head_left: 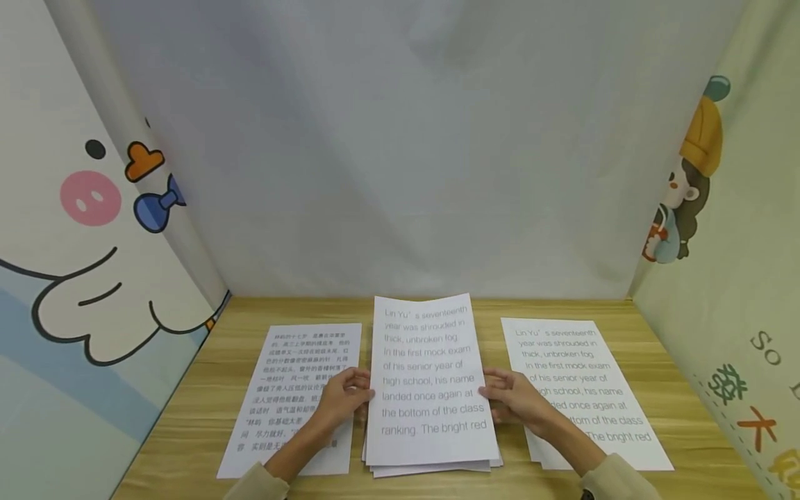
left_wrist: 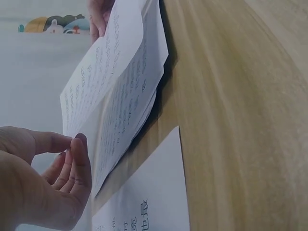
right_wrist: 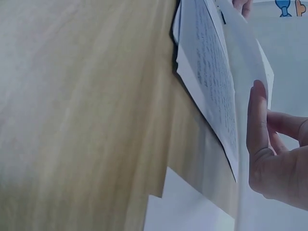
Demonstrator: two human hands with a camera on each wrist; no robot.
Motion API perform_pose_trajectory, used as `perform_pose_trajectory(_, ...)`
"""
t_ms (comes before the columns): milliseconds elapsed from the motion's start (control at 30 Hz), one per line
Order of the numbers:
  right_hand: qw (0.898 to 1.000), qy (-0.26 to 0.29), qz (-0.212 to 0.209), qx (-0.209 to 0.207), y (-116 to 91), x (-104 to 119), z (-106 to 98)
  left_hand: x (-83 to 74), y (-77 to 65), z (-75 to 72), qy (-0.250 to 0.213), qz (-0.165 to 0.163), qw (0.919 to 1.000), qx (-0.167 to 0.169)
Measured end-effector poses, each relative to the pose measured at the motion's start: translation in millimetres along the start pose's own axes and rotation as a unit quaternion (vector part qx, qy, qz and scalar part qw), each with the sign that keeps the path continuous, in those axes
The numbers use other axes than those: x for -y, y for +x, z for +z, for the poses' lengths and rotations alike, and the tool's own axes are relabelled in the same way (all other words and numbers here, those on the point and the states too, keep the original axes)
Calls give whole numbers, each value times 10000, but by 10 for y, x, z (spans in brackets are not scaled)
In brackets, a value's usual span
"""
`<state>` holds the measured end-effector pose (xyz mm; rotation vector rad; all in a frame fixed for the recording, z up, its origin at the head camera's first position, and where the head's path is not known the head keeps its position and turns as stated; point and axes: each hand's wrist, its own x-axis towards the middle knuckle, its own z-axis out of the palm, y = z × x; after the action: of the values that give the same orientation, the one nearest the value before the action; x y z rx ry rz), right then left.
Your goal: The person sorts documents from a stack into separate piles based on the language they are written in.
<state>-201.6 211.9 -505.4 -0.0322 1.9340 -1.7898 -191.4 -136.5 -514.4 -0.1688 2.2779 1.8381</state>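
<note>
A sheet of paper [head_left: 431, 378] printed with large English text is held up by both hands, one at each side edge. My left hand [head_left: 340, 399] pinches its left edge between thumb and fingers. On the opposite edge, my right hand [head_left: 515, 397] grips it the same way, fingers behind the sheet in the right wrist view. Below it lies a stack of printed papers [left_wrist: 129, 103] with uneven edges. In the left wrist view the held sheet [left_wrist: 103, 67] bows and stands raised over this stack.
A page of Chinese text [head_left: 294, 375] lies to the left on the wooden table [head_left: 169, 444]. To the right are overlapping English-text sheets [head_left: 562, 351], partly covered by the right forearm. A pale wall [head_left: 406, 173] rises behind, with cartoon-printed panels at both sides.
</note>
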Motion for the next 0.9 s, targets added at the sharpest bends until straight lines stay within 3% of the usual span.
perform_pose_trajectory(233,9991,-83,-368,201,-36,98,-64,-132,-30,3,-60,126,9998,-121)
perform_pose_trajectory(533,9991,-153,-399,-83,-70,235,-188,-252,-25,56,-499,461,9977,-85)
perform_pose_trajectory(900,9991,-28,-364,-203,-122,269,-321,-292,-23,163,-518,405,9974,304)
